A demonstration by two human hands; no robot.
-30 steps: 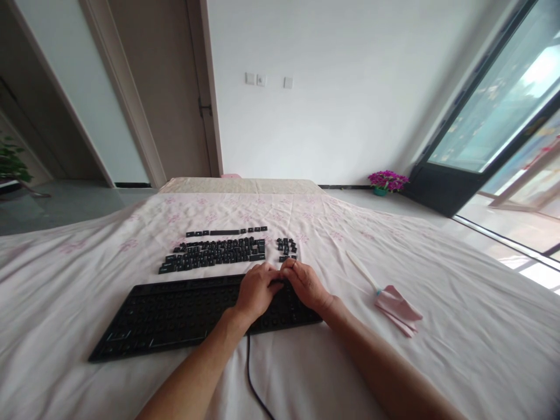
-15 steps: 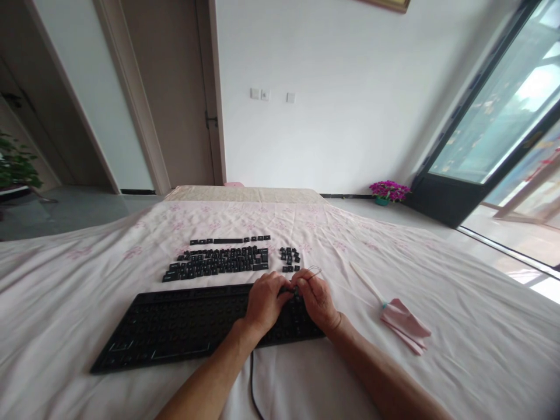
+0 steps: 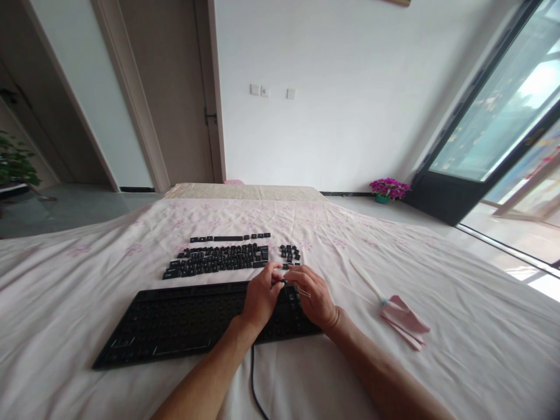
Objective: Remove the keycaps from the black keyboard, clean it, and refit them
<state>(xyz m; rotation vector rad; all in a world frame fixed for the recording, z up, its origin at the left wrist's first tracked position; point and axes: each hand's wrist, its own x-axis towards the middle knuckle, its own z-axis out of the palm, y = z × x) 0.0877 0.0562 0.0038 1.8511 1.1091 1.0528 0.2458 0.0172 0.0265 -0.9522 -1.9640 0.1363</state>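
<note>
Keyboard (image 3: 175, 318), keycaps (image 3: 223, 259) black; cloth (image 3: 472, 315) whitish, pink floral print

Daylight is glaring through the dark-framed glass door (image 3: 490, 128) beyond the right edge of the pale, pink-flowered cloth (image 3: 459, 280); the black rectangular keyboard (image 3: 184, 321) is losing detail; lens distortion is slanting the tall brown door (image 3: 170, 87) past the far left corner.

The keyboard (image 3: 175, 318) and loose keycaps (image 3: 227, 259) look smooth plastic, the creased tablecloth (image 3: 306, 379) matt cloth.
</note>
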